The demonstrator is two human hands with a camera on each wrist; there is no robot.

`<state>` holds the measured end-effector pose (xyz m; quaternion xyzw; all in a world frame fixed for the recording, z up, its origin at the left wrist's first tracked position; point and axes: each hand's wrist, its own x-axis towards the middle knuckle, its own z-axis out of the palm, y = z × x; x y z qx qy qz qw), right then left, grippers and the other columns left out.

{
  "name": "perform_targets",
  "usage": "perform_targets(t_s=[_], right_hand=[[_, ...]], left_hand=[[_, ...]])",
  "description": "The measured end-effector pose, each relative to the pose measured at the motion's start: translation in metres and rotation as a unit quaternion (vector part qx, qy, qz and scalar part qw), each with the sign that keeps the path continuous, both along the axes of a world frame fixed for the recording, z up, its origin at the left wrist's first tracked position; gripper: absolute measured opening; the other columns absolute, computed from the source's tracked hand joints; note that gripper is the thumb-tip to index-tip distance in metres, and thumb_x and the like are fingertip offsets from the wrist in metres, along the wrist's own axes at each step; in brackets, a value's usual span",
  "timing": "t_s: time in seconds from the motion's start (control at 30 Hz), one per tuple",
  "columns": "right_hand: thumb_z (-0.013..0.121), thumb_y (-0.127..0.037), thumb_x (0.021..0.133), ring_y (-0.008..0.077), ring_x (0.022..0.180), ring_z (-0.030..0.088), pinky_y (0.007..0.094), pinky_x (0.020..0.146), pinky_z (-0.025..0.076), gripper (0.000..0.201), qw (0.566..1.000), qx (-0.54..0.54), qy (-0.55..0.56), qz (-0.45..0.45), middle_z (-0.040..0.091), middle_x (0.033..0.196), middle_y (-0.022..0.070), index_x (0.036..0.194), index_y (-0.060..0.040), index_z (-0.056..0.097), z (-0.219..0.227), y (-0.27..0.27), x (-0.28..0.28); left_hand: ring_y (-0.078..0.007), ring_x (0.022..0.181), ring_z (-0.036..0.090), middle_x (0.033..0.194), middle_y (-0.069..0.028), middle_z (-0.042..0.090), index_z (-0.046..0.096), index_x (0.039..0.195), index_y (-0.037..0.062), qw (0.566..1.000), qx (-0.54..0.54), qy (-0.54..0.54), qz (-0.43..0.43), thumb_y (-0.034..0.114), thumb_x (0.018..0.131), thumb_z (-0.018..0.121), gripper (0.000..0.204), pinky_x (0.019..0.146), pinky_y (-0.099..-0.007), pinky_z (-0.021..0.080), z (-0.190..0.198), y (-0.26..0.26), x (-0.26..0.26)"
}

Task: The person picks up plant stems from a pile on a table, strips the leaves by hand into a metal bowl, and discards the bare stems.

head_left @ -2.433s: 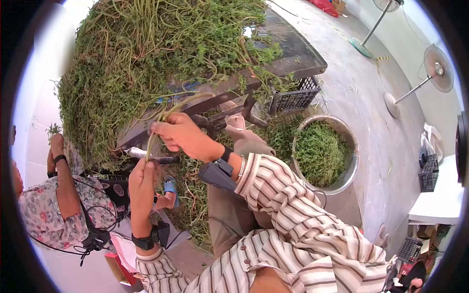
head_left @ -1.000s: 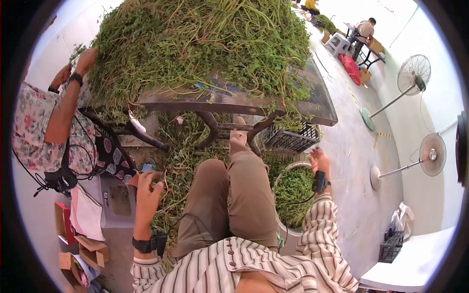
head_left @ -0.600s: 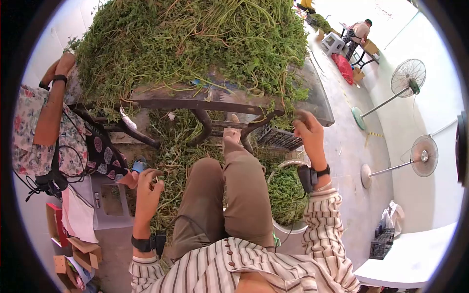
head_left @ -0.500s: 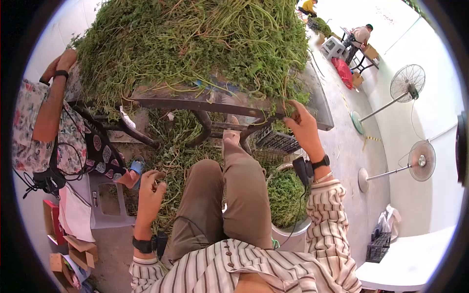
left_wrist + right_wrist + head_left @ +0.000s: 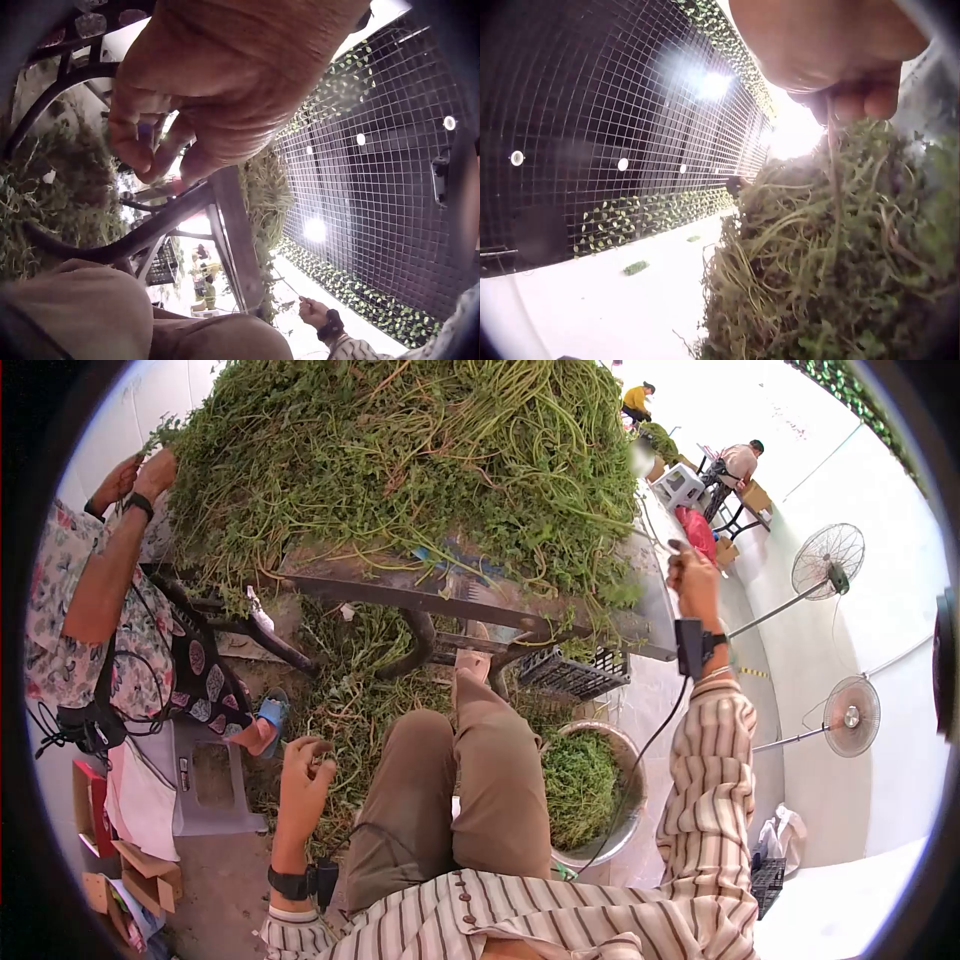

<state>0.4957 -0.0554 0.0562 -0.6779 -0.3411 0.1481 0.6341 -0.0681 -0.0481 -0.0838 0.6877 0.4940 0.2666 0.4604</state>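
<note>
The high heap of tangled green plants [image 5: 400,470] blocks the way ahead. Between the bare left hand [image 5: 303,780] and the brown cloth trousers [image 5: 500,780] there is a narrow gap. A thin black cable [image 5: 664,724] crosses over the round silvery metal tub [image 5: 627,755].

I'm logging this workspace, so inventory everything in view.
heaped stems: uncounted, green, on table
table: one, dark brown, ahead
held stem: one, brownish, in right hand
floor greens: uncounted, green, under table
basin: one, silver, by right leg
clippings: uncounted, green, in basin
crates: two, black, beneath table, lower right
pedestal fans: two, grey, right
cardboard boxes: several, mostly brown, lower left, background
sack: one, red, background
background stool: one, white, upper right
other people: at least three, varied, left, background
left hand: one, bare, beside left knee
right hand: one, bare, pinching stem
</note>
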Motion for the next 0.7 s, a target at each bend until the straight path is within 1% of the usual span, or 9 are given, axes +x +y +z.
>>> perform_targets(t_s=[0.2,0.3,0.33,0.37,0.4,0.47,0.53,0.63,0.7], right_hand=[[0.050,-0.017,0.090,0.0051,0.053,0.052,0.0220,0.047,0.048,0.022,1.000,-0.022,-0.004,-0.007,0.058,0.069,0.0003,0.100,-0.0027,0.062,0.022,0.014,0.048],[0.054,-0.018,0.084,0.0072,0.060,0.056,0.0232,0.051,0.048,0.023,0.985,-0.168,-0.023,0.042,0.062,0.079,-0.0005,0.102,-0.0077,0.064,0.002,0.007,0.040],[0.058,-0.019,0.081,0.0100,0.066,0.057,0.0243,0.056,0.047,0.027,0.951,-0.233,-0.204,0.004,0.061,0.082,0.0010,0.104,-0.0076,0.063,-0.006,0.001,0.033],[0.059,-0.019,0.079,0.0115,0.069,0.057,0.0254,0.059,0.046,0.029,0.890,-0.187,-0.416,-0.021,0.061,0.083,0.0027,0.105,-0.0078,0.063,-0.018,-0.001,0.037],[0.060,-0.019,0.078,0.0130,0.072,0.056,0.0264,0.062,0.045,0.031,0.783,-0.132,-0.606,-0.044,0.061,0.083,0.0044,0.107,-0.0080,0.063,-0.032,-0.004,0.041],[0.059,-0.017,0.078,0.0178,0.074,0.056,0.0288,0.068,0.045,0.033,0.782,-0.139,-0.605,-0.053,0.061,0.086,0.0105,0.110,-0.0083,0.061,-0.020,-0.012,-0.009],[0.057,-0.014,0.080,0.0221,0.073,0.056,0.0310,0.069,0.045,0.035,0.925,-0.171,-0.329,0.077,0.062,0.088,0.0134,0.114,-0.0079,0.058,-0.014,-0.013,-0.053],[0.057,-0.012,0.080,0.0234,0.074,0.057,0.0328,0.070,0.046,0.038,0.905,-0.216,-0.305,0.204,0.062,0.086,0.0153,0.118,-0.0060,0.054,-0.009,-0.015,-0.102],[0.056,-0.011,0.079,0.0230,0.073,0.058,0.0334,0.069,0.046,0.042,0.839,-0.322,-0.311,0.309,0.061,0.084,0.0163,0.120,-0.0060,0.052,-0.010,-0.008,-0.107]], left_hand=[[-0.0173,0.088,0.050,0.113,-0.0104,0.042,0.055,0.108,-0.0020,1.000,-0.024,-0.005,0.006,0.010,0.082,0.053,0.028,0.077,-0.0292,0.043,-0.004,-0.001,0.000],[-0.0179,0.088,0.050,0.112,-0.0104,0.043,0.056,0.107,-0.0014,1.000,-0.020,-0.009,0.014,0.010,0.082,0.053,0.028,0.077,-0.0287,0.043,-0.015,-0.001,-0.004],[-0.0181,0.089,0.049,0.111,-0.0104,0.043,0.056,0.106,-0.0011,1.000,-0.015,-0.005,0.019,0.010,0.081,0.053,0.027,0.076,-0.0283,0.043,-0.017,-0.002,-0.006],[-0.0181,0.089,0.049,0.111,-0.0104,0.043,0.056,0.106,-0.0011,1.000,-0.019,-0.003,0.020,0.010,0.081,0.053,0.027,0.076,-0.0283,0.043,-0.015,-0.003,-0.006],[-0.0182,0.087,0.049,0.111,-0.0100,0.043,0.056,0.106,-0.0009,0.999,-0.042,-0.014,0.025,0.010,0.081,0.053,0.027,0.076,-0.0282,0.043,-0.011,-0.003,-0.004],[-0.0182,0.086,0.049,0.111,-0.0096,0.043,0.056,0.105,-0.0007,0.997,-0.063,-0.026,0.026,0.010,0.081,0.053,0.027,0.075,-0.0281,0.043,-0.005,-0.002,-0.001],[-0.0175,0.085,0.048,0.111,-0.0091,0.043,0.055,0.105,-0.0014,0.998,-0.062,0.010,0.014,0.011,0.082,0.053,0.027,0.073,-0.0285,0.043,-0.002,-0.001,0.002],[-0.0199,0.091,0.050,0.110,-0.0101,0.046,0.055,0.106,-0.0005,0.999,-0.028,0.015,0.001,0.017,0.083,0.052,0.029,0.074,-0.0305,0.044,-0.005,0.000,0.006],[-0.0203,0.092,0.050,0.110,-0.0102,0.046,0.055,0.105,-0.0004,1.000,-0.014,0.020,-0.004,0.017,0.083,0.052,0.029,0.076,-0.0312,0.044,-0.008,0.001,0.006]])
